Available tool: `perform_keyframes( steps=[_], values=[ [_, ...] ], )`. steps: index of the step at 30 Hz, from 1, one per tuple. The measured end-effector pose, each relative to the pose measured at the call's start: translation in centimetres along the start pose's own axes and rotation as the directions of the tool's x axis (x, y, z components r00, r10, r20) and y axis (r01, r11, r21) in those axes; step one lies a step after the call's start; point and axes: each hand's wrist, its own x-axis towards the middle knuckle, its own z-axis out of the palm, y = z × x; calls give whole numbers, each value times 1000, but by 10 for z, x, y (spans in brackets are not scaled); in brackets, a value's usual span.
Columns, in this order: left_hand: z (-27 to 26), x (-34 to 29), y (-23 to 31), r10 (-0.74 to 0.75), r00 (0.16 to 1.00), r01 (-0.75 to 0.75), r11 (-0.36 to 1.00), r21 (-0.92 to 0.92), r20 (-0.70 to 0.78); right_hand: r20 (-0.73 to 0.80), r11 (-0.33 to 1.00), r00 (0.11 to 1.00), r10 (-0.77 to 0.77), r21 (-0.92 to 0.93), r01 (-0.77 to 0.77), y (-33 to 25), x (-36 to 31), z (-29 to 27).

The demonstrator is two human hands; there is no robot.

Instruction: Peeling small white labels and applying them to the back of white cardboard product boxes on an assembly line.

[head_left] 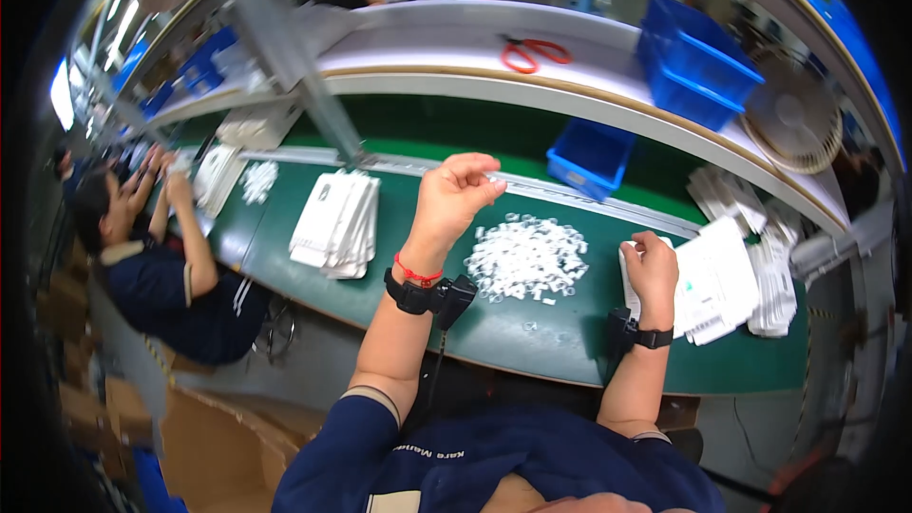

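On green bench (560,340): small clear pieces (525,258), heaped between hands. Left hand (453,201): thumb near fingertips, pinched piece indiscernible. Right hand (653,273): fingers curled by white packets (719,277), grip unclear. Advisable: single piece per pinch, packets squared.

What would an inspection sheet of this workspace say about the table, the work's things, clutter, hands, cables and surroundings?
Surface: green table, a few stray pieces near the front edge.
Job's things: heap of small, pale pieces; white left packs, stacked; white right packs, spread and overlapping.
Clutter: scissors and a blue bin on the shelf; another blue bin below.
Hands: left hand raised near the heap, thumb and fingers close; right hand by the right packs, fingers curled. Any grip: too small to tell.
Cables: thin dark cable at lower right.
Surroundings: co-worker at left; cardboard box behind.
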Motion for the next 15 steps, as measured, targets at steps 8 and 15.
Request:
perform_keyframes(
  steps=[8, 15],
  values=[
    [6, -10, -70, -178, 950, 199, 979, -55, 258, 170, 910, 948, 268, -369, -191, 3, -10, -12],
    [21, -13, -68, -202, 938, 175, 978, 116, 282, 219, 923, 931, 291, -319, -214, 9, -13, -6]
  ],
)
